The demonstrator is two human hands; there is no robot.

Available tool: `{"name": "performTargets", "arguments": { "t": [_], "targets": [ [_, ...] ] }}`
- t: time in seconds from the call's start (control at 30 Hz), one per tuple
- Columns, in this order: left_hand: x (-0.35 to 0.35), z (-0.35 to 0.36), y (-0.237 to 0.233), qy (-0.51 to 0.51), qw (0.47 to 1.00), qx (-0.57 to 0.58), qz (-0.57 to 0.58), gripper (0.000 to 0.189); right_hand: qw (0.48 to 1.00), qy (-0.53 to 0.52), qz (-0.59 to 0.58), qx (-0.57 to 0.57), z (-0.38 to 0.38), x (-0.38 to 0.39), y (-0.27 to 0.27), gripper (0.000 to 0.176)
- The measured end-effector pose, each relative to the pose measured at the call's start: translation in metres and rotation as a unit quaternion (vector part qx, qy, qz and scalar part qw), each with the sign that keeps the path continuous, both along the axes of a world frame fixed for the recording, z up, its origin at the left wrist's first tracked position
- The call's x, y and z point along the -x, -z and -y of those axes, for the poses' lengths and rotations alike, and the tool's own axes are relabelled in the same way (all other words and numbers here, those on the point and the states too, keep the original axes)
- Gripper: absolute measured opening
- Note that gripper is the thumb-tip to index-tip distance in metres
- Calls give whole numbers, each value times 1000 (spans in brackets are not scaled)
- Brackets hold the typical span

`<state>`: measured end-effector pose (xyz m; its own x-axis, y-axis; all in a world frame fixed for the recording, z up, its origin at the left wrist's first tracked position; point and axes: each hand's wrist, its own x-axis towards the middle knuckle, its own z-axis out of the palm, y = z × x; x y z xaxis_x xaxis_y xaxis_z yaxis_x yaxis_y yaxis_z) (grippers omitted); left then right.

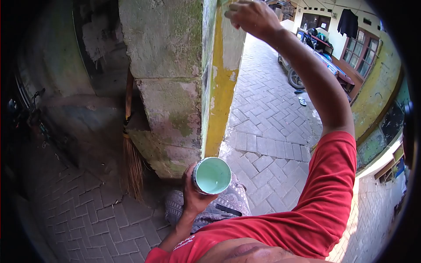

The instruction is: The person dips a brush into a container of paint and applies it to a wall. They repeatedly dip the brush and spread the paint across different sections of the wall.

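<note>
Currently: open pot [213, 161] of pale-green liquid [210, 180], sitting above patterned cloth [175, 204], left hand [193, 191] grasping its side; right hand [253, 18] showing high beside pillar [169, 52], grasp untellable; slackening one-handed hold risking tilt, spilling

Raised right hand [254, 18] meets the frame's top edge, its grip unclear | Left hand [195, 195] has fingers partly hidden behind the can [214, 161], underside unseen | Broom [133, 164] loses its handle top behind a pillar [169, 101] | Shirt lettering [186, 242] too small to read fully
</note>
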<state>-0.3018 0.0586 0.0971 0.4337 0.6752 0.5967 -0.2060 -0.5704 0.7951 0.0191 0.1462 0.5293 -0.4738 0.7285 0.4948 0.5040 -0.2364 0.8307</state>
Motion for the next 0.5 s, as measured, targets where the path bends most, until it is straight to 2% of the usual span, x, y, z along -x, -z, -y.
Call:
{"name": "performTargets", "arguments": {
  "t": [0.03, 0.1, 0.17, 0.23, 0.27, 0.3, 0.37, 0.43, 0.47, 0.5],
  "targets": [
    [2, 1, 2, -2, 1000, 1, -3, 114, 997, 27, -62, 23, 2, 12, 23, 3],
    [3, 2, -1, -4, 1000, 0, -12, 115, 997, -60, -19, 49, 4, 6, 67, 10],
    [5, 3, -5, -7, 1000, -2, -21, 115, 992, -65, -41, 97, 10, 9, 105, 15],
    [8, 5, -9, -8, 1000, 2, -25, 115, 984, -20, -81, 158, 24, 25, 123, 17],
    [11, 6, -9, -8, 1000, 1, -27, 115, 964, 67, -130, 222, 33, 42, 119, 13],
    [13, 6, -9, -6, 1000, 1, -26, 116, 965, 67, -131, 220, 35, 40, 114, 13],
    [13, 3, -9, -5, 1000, -6, -19, 116, 977, 11, -164, 136, 36, 28, 98, 11],
    [14, 1, -6, -1, 1000, -4, -14, 116, 992, -36, -116, 20, 47, 26, 47, 19],
    [12, 0, -5, -1, 1000, -6, -14, 116, 990, -38, -115, -74, 40, 17, 24, 18],
    [10, 0, -5, -2, 1000, -6, -14, 115, 973, -31, -211, -89, 38, 14, -1, 16]
  ]
}}
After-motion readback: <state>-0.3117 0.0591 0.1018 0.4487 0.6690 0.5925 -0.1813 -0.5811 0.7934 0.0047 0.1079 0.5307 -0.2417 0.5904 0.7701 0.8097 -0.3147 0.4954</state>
